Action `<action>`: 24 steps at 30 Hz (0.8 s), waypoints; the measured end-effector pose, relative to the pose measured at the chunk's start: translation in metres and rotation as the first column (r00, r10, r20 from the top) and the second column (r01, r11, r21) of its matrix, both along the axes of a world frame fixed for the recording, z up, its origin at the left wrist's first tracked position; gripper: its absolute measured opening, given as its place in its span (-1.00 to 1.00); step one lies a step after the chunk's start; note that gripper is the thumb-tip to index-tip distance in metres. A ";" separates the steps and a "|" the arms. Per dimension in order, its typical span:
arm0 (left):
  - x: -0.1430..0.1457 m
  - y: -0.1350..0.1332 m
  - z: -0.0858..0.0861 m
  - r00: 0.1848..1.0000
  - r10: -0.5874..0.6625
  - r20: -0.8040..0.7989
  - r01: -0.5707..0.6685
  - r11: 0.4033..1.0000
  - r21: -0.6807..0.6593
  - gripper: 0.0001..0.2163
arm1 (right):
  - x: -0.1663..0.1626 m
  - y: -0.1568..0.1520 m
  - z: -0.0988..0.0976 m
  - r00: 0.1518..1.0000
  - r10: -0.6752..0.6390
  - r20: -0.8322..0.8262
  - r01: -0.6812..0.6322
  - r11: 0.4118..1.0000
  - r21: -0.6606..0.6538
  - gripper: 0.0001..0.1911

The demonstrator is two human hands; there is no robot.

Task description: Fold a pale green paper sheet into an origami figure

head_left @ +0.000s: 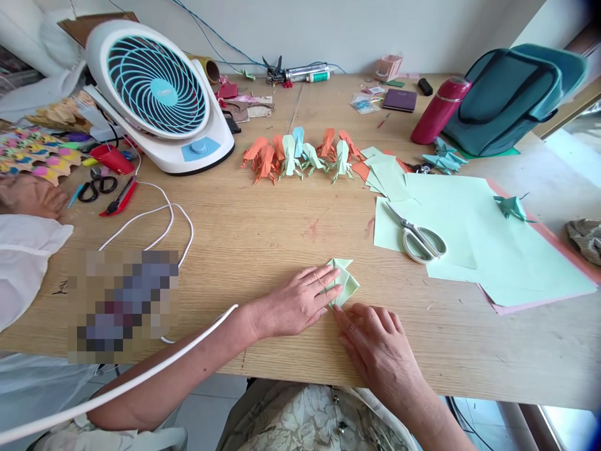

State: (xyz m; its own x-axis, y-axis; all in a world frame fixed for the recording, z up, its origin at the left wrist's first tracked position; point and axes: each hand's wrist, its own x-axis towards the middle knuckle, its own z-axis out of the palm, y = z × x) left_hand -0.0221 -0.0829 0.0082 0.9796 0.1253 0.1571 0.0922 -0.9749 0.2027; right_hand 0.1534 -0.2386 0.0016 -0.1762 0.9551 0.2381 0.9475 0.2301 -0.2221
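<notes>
A small, partly folded piece of pale green paper [346, 282] lies on the wooden table [263, 238] near its front edge. My left hand [293, 304] lies flat on the paper's left side, fingers stretched out and pressing it down. My right hand [375, 344] rests just below the paper, with its fingertips touching the paper's lower edge. Neither hand lifts the paper off the table.
A row of orange, green and blue folded paper figures [300, 156] stands mid-table. Green sheets [474, 238] with white-handled scissors [417, 238] lie to the right. A white fan [157, 94] stands back left, a red bottle [439, 109] and teal bag [511, 94] back right. Another person's sleeve [23, 263] is at left.
</notes>
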 end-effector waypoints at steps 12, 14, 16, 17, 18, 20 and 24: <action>0.033 -0.018 -0.009 0.943 0.261 0.207 -0.283 0.955 0.086 -0.83 | -0.001 0.005 0.000 0.999 -0.001 -0.045 0.002 1.000 0.011 -0.63; 0.034 -0.019 -0.013 0.930 0.280 0.238 -0.309 0.946 0.098 -0.84 | -0.001 0.004 -0.002 0.999 -0.001 -0.046 0.002 1.000 0.014 -0.63; 0.034 -0.019 -0.017 0.927 0.284 0.246 -0.320 0.940 0.120 -0.84 | -0.001 0.004 -0.004 0.999 -0.004 -0.047 0.005 1.000 0.026 -0.63; 0.034 -0.019 -0.018 0.929 0.285 0.237 -0.321 0.938 0.130 -0.84 | -0.001 0.003 -0.005 0.999 -0.005 -0.047 0.007 0.999 0.034 -0.64; 0.034 -0.019 -0.020 0.932 0.288 0.220 -0.322 0.937 0.138 -0.83 | -0.001 0.003 -0.006 0.999 -0.007 -0.047 0.009 0.999 0.042 -0.64; 0.034 -0.020 -0.021 0.939 0.296 0.174 -0.323 0.934 0.151 -0.83 | -0.001 0.003 -0.007 0.999 -0.009 -0.047 0.011 0.998 0.054 -0.64; 0.034 -0.022 -0.017 0.937 0.333 0.106 -0.348 0.918 0.192 -0.85 | -0.001 0.004 -0.007 0.998 -0.006 -0.056 0.009 0.998 0.056 -0.62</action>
